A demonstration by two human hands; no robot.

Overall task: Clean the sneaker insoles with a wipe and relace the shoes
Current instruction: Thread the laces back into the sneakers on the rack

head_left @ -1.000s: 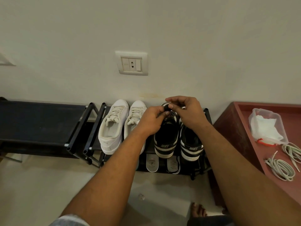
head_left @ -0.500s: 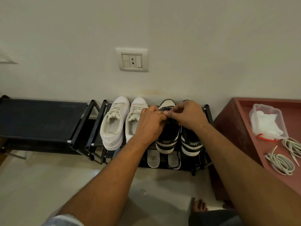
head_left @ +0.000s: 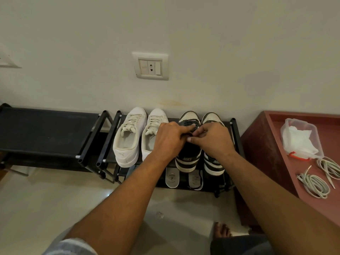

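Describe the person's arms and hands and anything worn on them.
Both forearms are bare. The left hand and right hand wear no gloves; no watch or band shows at either wrist. A pale grey sleeve covers the left upper arm; no sleeve shows on the right.

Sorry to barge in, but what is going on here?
A person is at a black shoe rack, left hand and right hand both pinching the black lace on one black-and-white sneaker. Its mate and a laced white pair sit alongside. Two insoles lie on the shelf below; loose laces and a tub of wipes wait on the red table.
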